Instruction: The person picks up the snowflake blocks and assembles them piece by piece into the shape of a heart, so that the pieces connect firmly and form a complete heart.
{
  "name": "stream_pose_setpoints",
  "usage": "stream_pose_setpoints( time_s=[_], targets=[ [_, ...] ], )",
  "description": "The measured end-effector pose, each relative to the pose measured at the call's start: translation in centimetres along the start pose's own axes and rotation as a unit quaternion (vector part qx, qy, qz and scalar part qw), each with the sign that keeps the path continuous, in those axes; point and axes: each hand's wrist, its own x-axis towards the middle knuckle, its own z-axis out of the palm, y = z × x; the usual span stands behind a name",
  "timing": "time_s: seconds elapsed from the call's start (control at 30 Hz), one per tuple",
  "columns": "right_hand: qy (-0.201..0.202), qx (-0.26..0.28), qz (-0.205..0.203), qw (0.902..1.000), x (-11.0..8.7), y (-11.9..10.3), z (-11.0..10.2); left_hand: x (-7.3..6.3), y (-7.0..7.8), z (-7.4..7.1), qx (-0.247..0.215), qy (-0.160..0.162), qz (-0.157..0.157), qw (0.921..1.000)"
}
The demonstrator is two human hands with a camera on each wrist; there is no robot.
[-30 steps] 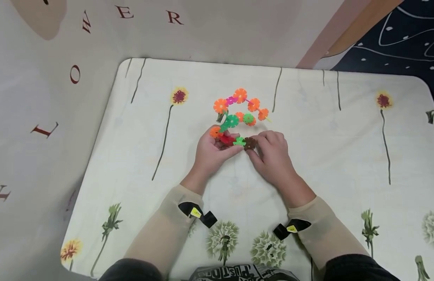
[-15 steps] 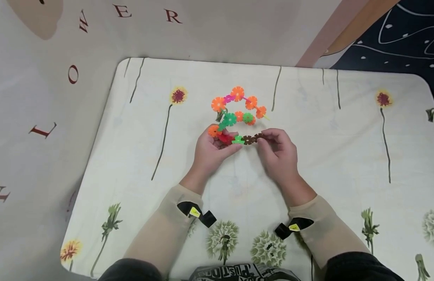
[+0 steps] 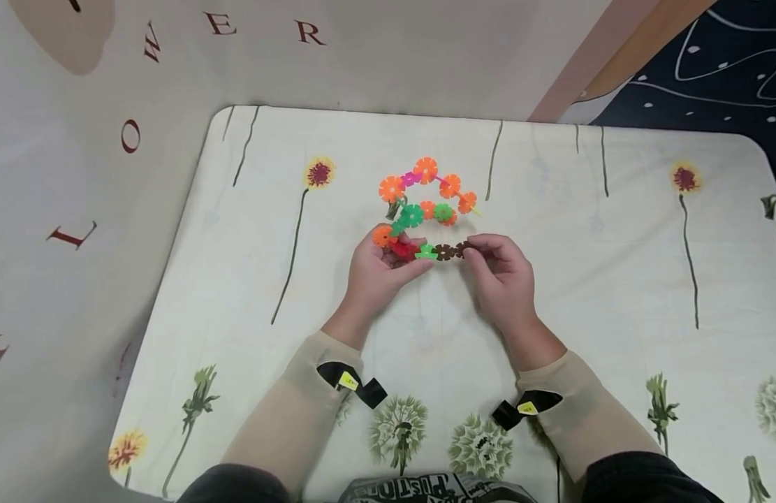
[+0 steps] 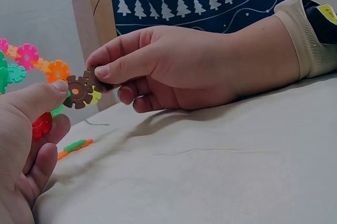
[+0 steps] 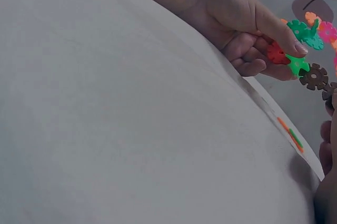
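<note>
A chain of slotted snowflake building discs (image 3: 413, 215) in orange, pink, green, red and brown curves above the table. Its lower end lies between the two hands, ending in a brown disc (image 3: 443, 251) joined to a second brown disc (image 4: 93, 80). My left hand (image 3: 376, 269) holds the chain by the red disc (image 3: 403, 250) and the bright green disc (image 5: 298, 66), thumb on top. Thumb and forefinger of my right hand (image 3: 506, 279) pinch the outermost brown disc, partly covering it. A yellow disc (image 4: 96, 97) shows behind the brown ones in the left wrist view.
A short separate piece of orange and green discs (image 3: 443, 212) lies on the table just beyond the hands. The tablecloth (image 3: 589, 279) is white with printed flowers. A pale lettered wall (image 3: 388, 70) borders the table's far side.
My right hand has shifted right and its fingers have drawn back, so the second brown disc now shows beside the first. The left hand keeps its hold with hardly any movement.
</note>
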Motion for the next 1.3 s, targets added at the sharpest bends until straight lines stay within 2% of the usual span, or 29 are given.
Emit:
stream_pose_setpoints(
  time_s=[0.17, 0.3, 0.5, 0.67, 0.9, 1.13, 1.3],
  targets=[
    [-0.013, 0.022, -0.002, 0.9997, -0.1, -0.03, -0.1, 0.02, 0.06, 0.03, 0.0, 0.0, -0.003, 1.0],
    [-0.01, 0.051, 0.016, 0.9985, -0.21, -0.11, -0.13, 0.04, 0.07, 0.14, 0.0, 0.002, -0.004, 1.0],
    [-0.018, 0.101, 0.022, 0.9945, -0.28, 0.07, -0.23, 0.03, 0.14, 0.14, 0.006, 0.003, 0.007, 1.0],
    [-0.035, 0.112, 0.035, 0.9925, -0.28, 0.12, -0.42, 0.0, 0.06, 0.04, 0.015, 0.003, 0.007, 0.9999],
    [-0.08, 0.111, 0.052, 0.9893, -0.35, 0.01, -0.63, -0.07, 0.09, -0.02, 0.017, -0.003, 0.005, 0.9998],
    [-0.083, 0.091, 0.052, 0.991, -0.36, 0.04, -0.88, -0.04, 0.16, 0.08, 0.012, -0.003, 0.002, 0.9999],
    [-0.101, 0.1, 0.05, 0.9886, -0.35, 0.0, -0.87, -0.05, 0.2, -0.08, 0.011, -0.012, -0.01, 0.9998]
  ],
)
